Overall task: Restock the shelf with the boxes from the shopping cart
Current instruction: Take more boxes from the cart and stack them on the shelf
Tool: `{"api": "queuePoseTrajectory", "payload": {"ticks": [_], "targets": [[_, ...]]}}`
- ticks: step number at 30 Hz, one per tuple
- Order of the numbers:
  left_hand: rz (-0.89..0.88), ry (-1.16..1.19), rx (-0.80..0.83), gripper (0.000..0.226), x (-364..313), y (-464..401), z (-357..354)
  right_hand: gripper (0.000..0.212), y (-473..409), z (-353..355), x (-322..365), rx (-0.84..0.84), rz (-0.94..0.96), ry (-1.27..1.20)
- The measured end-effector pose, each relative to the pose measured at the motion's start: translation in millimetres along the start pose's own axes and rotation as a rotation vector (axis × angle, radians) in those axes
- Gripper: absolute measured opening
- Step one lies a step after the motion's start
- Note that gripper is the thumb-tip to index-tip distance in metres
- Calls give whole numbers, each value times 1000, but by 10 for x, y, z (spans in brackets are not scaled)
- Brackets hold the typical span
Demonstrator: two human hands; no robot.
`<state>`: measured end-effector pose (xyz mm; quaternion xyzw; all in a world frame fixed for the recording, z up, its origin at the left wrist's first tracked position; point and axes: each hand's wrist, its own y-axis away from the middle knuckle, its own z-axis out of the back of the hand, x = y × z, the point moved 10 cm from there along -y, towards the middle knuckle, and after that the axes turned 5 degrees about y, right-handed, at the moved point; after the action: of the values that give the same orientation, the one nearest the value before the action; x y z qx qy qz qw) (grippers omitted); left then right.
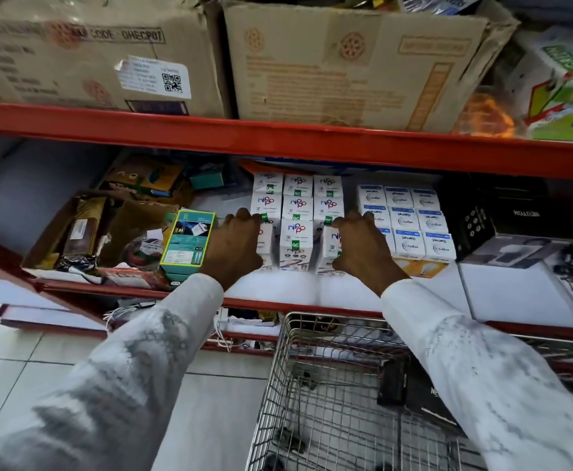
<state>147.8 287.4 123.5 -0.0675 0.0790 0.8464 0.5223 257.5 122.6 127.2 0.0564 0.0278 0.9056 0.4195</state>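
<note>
A block of small white Nippo boxes (296, 229) stands in three columns on the red-edged shelf (278, 295). My left hand (234, 246) presses against the left side of the block, its fingers on the left front box. My right hand (363, 248) presses against the right side, fingers over the right front box (329, 244). The two hands clamp the block between them. Beside it on the right stand white and blue Garnet boxes (410, 220). The wire shopping cart (329, 385) sits below the shelf and holds a black box (414, 389).
A green and white box (189, 241) stands left of my left hand, next to an open carton of clutter (84, 232). Black Newton boxes (502, 219) sit at right. Large cardboard cartons (346, 62) fill the upper shelf. White tiled floor (40, 362) lies at left.
</note>
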Motion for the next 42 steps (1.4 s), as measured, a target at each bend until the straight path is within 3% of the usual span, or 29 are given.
{"api": "queuePoseTrajectory", "payload": {"ticks": [15,23,28,36,42], "targets": [[-9,90,-7,67,-59,-115,-192,64,-164,-151,153,-15,25,14],[-48,160,-47,67,-68,-71,-282,51,-84,-151,176,-89,62,50],[-61,107,-46,72,-153,128,-233,70,192,-174,185,-119,102,76],[-232,-8,-164,82,-960,925,-325,88,1197,-437,-241,-167,16,118],[-357,0,-119,84,-1723,1355,-764,90,1784,-705,-831,-127,-80,98]]}}
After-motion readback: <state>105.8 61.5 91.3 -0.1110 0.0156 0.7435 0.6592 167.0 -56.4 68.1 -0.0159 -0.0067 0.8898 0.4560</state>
